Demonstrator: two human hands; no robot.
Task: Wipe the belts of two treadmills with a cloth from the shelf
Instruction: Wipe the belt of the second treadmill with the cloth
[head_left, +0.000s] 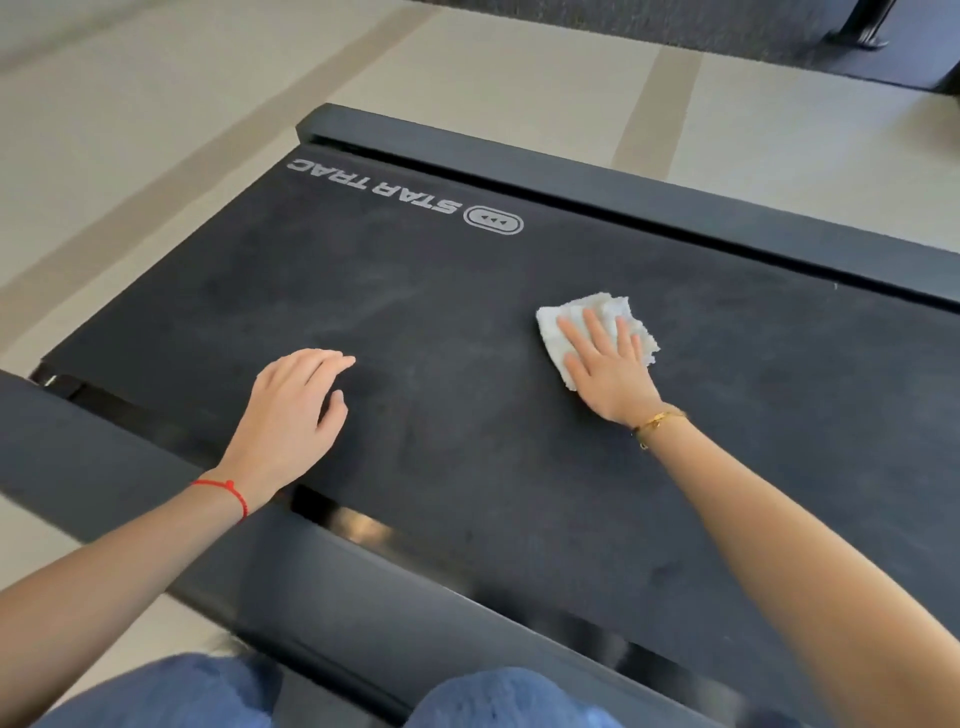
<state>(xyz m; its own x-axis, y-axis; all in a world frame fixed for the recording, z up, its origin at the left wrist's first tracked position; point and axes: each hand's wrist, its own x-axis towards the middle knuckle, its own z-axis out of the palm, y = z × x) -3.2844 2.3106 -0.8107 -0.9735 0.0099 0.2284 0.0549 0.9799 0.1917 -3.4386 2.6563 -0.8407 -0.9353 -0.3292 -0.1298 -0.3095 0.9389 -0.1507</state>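
Bottom of frame: the person's knees (332, 696) in blue jeans, kneeling at the near side rail (363, 587) of the treadmill.

Step in hand: wiping the belt (467, 338) of what looks like one treadmill, mid-stroke. Judged somewhere in the wiping stage; can't tell whether this is the 1st or 2nd machine.

Left hand (291, 405), lower left of centre, red string at the wrist: fingers loosely curled, holding nothing, fingertips resting on the belt, prob. bracing.

Right hand (608, 364), right of centre, gold bracelet at the wrist: flat, fingers straight and spread, pressing the cloth (592, 332) down onto the belt. No pinch, just palm pressure.

Cloth: white, small, crumpled w/ ragged edges, sticking out beyond the fingers on the far and left sides.

Belt: dark, matte, w/ pale dusty smears, esp. left of centre. White logo (405, 195) sits toward the upper left, reading upside down.

Next move, as a guess: slide the cloth across toward the smeared area w/ steady pressure, keeping it under the palm so it doesn't bunch.

Beyond: far side rail (623, 187), then pale floor (467, 67). Upper right corner: the dark base (893, 57) of another machine.
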